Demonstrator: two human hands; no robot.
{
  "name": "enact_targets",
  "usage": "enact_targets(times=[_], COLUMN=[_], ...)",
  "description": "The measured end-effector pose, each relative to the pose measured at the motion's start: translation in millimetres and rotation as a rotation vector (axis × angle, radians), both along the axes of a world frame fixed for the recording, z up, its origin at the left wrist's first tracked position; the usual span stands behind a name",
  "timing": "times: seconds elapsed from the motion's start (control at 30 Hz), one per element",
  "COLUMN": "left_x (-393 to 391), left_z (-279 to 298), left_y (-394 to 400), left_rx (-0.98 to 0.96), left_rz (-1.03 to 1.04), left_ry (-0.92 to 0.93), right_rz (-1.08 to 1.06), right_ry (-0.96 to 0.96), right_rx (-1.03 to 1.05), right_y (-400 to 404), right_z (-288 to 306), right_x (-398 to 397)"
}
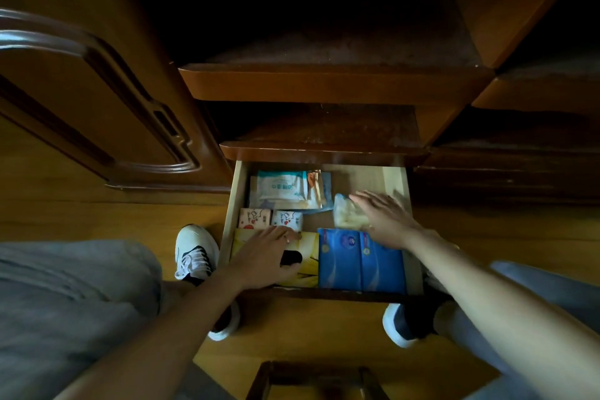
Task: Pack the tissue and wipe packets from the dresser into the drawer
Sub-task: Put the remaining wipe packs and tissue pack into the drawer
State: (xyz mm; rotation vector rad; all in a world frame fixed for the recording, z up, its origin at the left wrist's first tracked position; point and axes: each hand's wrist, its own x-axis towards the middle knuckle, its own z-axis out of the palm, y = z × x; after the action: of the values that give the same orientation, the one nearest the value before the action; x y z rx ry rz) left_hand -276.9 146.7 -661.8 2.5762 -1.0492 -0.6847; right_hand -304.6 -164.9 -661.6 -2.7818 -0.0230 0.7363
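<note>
Both forearms reach up from the bottom corners into the open drawer at centre frame. I see my left hand flat and unclenched on the yellow packet, my right hand spread loose over the clear packet — gripping nothing, I judge. That clear packet's long axis runs toward the top of the frame; it sits right of the stacked wipe packets, above the blue packets. A careless nudge could ride it onto the blue ones — jamming the drawer.
</note>
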Motion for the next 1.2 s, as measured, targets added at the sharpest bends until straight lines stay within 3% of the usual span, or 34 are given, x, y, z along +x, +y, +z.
enact_targets(times=[0.07,0.13,0.27,0.53,0.7,0.87,1.2], left_x=[-5.0,-12.4,-27.8,-31.8,-4.6,0.0,19.3], left_z=[8.1,11.6,12.0,17.2,23.1,16.5,16.3], left_y=[11.8,24.9,39.5,34.8,27.1,21.8,15.5], left_rx=[0.071,0.188,0.296,0.305,0.213,0.270,0.198], left_rz=[-0.102,-0.259,-0.423,-0.311,-0.153,-0.128,-0.025], left_ry=[0.052,-0.010,-0.171,-0.274,-0.353,-0.291,-0.320], right_rz=[0.095,0.240,0.421,0.470,0.387,0.461,0.317], right_ry=[-0.126,-0.168,0.040,-0.047,-0.265,-0.199,-0.266], right_rx=[-0.002,-0.013,-0.069,-0.226,-0.220,-0.283,-0.288], right_y=[7.6,17.9,47.6,50.9,34.3,38.5,25.5], right_z=[14.1,22.4,12.4,0.8,19.0,6.8,4.2], right_x=[-28.8,-63.1,-115.4,-100.2,-72.0,-63.6,-47.9])
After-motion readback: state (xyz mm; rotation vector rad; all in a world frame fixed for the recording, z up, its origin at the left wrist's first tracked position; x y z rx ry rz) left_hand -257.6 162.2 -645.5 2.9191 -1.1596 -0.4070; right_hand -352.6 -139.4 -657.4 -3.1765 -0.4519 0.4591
